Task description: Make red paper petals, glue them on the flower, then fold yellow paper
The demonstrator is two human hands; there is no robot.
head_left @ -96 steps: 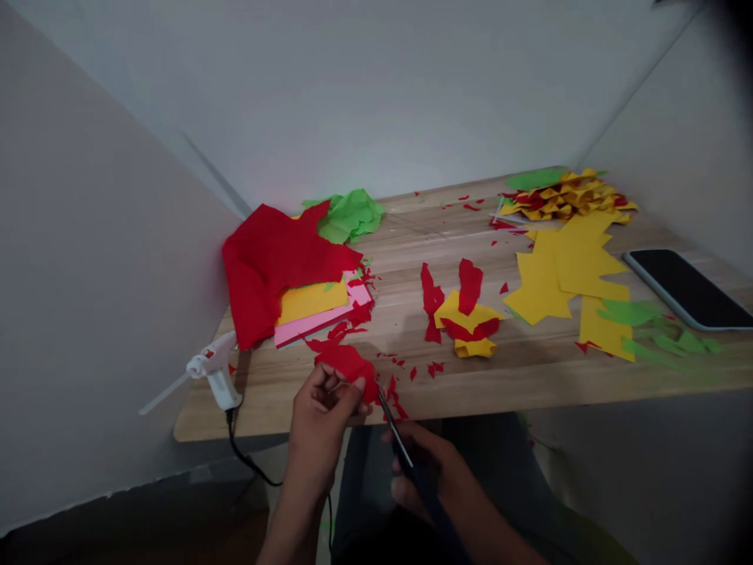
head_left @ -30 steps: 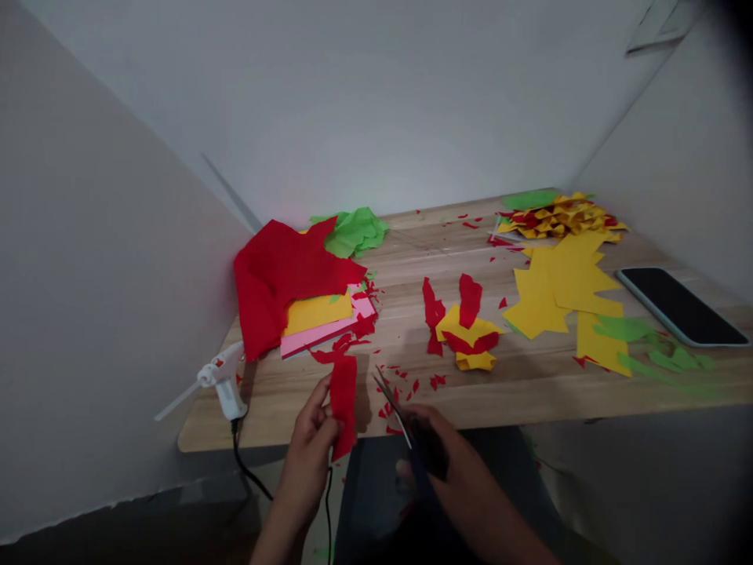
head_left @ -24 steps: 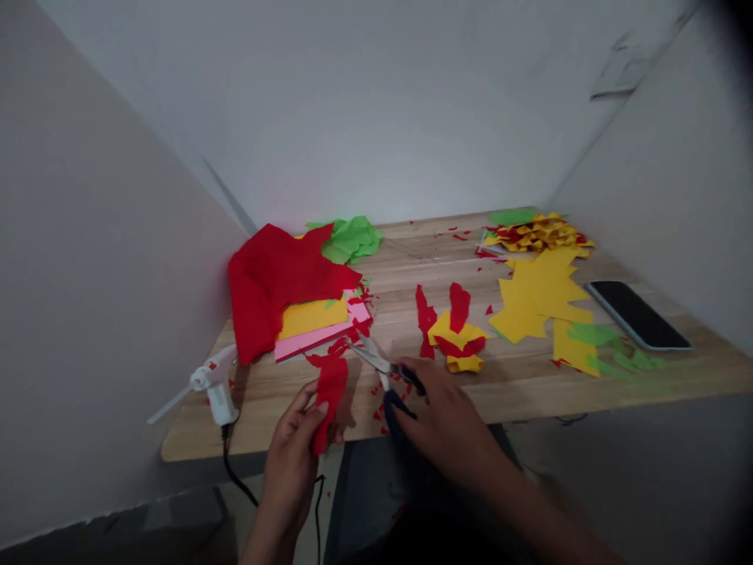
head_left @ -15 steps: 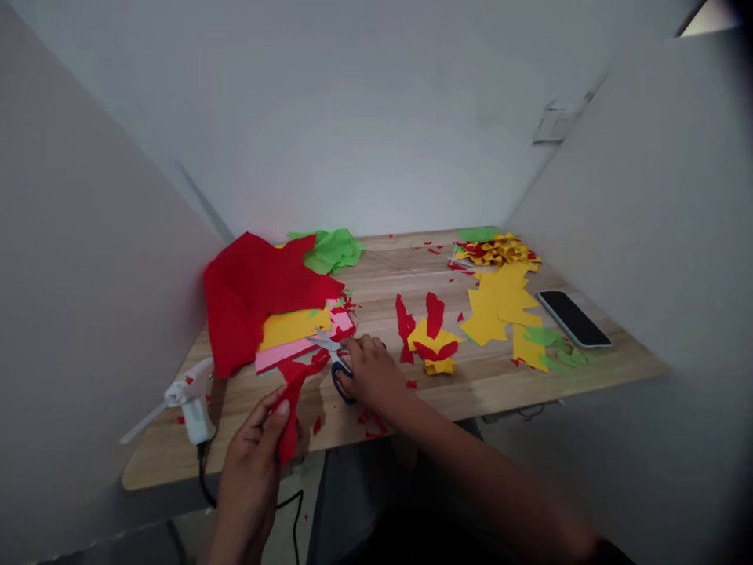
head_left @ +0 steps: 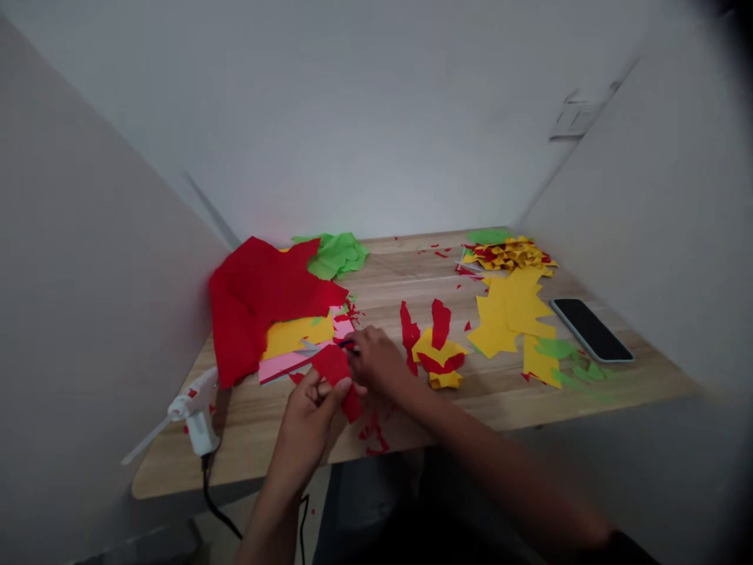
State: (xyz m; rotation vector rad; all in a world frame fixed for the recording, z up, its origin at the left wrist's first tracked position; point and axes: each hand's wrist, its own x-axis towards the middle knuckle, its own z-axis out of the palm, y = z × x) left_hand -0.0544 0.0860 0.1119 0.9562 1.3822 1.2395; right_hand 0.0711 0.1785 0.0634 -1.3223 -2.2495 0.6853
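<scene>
The pale wooden table [head_left: 405,276] carries a glue gun [head_left: 201,430] at its left end. Beside that lies a stack of pink and yellow paper [head_left: 300,337], with crumpled green paper [head_left: 338,257] behind. Red and yellow cutouts [head_left: 440,357] lie mid-table; yellow sheets [head_left: 522,308], green scraps [head_left: 587,371] and a phone [head_left: 593,331] lie to the right.

dim grey light is palest on the back wall [head_left: 412,173], the right forearm [head_left: 500,451] blurred, the right edge dark.
</scene>
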